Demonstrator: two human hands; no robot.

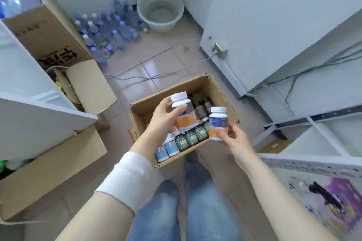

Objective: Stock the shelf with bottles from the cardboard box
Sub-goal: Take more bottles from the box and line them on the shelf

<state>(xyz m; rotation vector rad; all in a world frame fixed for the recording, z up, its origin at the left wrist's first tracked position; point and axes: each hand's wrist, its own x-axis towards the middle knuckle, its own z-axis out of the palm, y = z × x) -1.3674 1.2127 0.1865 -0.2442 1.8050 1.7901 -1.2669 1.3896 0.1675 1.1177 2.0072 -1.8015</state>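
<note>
I have both hands raised just above the cardboard box (141, 111), each carrying a bottle. My left hand (166, 117) is wrapped round the larger bottle (182, 111), thumb across its shoulder just under the cap. My right hand (233, 137) pinches the smaller bottle (218, 123) low on its body, fingertips under the base. Both bottles are upright, which I judge is deliberate: labels face me for checking, and they can be set straight down on a shelf board.

Both are smooth, round plastic with flat white screw caps and glossy orange-and-blue labels. They look light and rigid, slippery only at the label.

Inside the box more stock stands packed in rows. The green-labelled bottles (191, 138) run along the near wall of the box, the pale blue bottles (168, 147) fill its near left corner, and dark squat ones (201, 106) sit at its far end. The tight packing holds them upright. The box itself is plain corrugated card, top flaps torn, edges ragged, sitting on glossy floor tiles (156, 55).

The white shelf (317, 143) is to the right of the box, a hard painted surface with thin dividers. I judge the picking step is done and the carry to that shelf is next.
</note>
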